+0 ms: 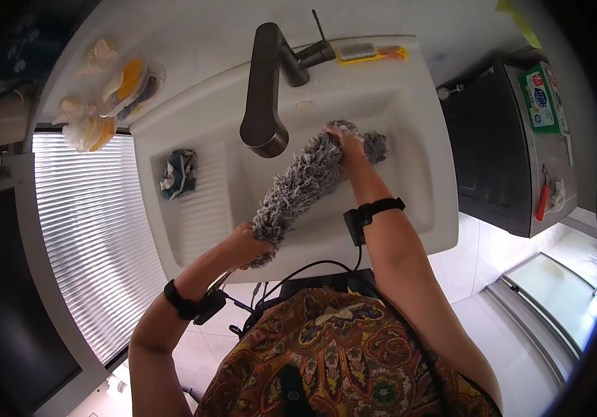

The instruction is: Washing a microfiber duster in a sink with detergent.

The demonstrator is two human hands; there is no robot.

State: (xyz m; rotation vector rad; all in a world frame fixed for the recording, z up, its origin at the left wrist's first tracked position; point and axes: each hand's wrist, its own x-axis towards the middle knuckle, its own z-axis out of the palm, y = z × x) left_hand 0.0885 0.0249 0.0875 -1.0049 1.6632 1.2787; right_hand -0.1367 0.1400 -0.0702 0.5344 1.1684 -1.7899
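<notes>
A grey shaggy mop head or duster (298, 182) stretches diagonally over the basin of a white laundry sink (303, 250). My left hand (241, 245) grips its lower end, near the sink's front edge. My right hand (349, 146) is closed around the upper part, and a tuft sticks out past the fingers to the right. Something shiny, like a metal rod (219, 281), shows beside my left wrist; whether it joins the grey piece is hidden. Above the basin hangs a dark faucet (264, 99), its spout just up and left of the grey piece.
A crumpled dark green and white cloth (179, 173) lies by the ribbed washboard (204, 198). On the back rim rests a yellow-framed brush (371, 53). Bags and a clear container (136, 88) sit upper left. A dark washing machine (486, 146) bears a green package (542, 99) and a red-handled tool (542, 200).
</notes>
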